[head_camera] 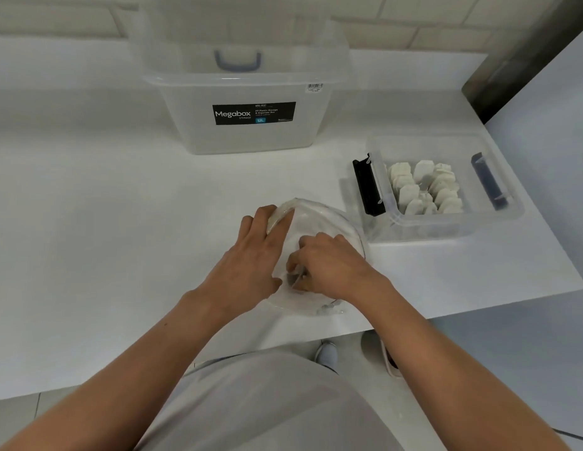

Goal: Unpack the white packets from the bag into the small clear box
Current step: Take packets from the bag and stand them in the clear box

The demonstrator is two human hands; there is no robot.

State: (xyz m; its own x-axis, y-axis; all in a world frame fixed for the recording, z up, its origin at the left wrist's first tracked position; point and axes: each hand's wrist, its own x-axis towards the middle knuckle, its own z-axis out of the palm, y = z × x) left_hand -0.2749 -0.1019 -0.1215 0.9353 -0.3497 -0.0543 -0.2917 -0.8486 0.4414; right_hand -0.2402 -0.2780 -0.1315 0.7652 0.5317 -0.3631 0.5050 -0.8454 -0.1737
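A clear plastic bag [329, 219] lies on the white table in front of me. My left hand [254, 252] grips the bag's left edge, fingers curled over its rim. My right hand [326, 265] is inside the bag's mouth with its fingers bent downward; what they hold is hidden. To the right stands the small clear box [508, 203] with dark latches, holding several white packets [426, 188] in rows.
A large clear storage box [247, 138] with a black "Megabox" label stands at the back, its lid leaning behind it. The table's front edge [446, 312] runs just below my hands, and its right edge lies beyond the small box.
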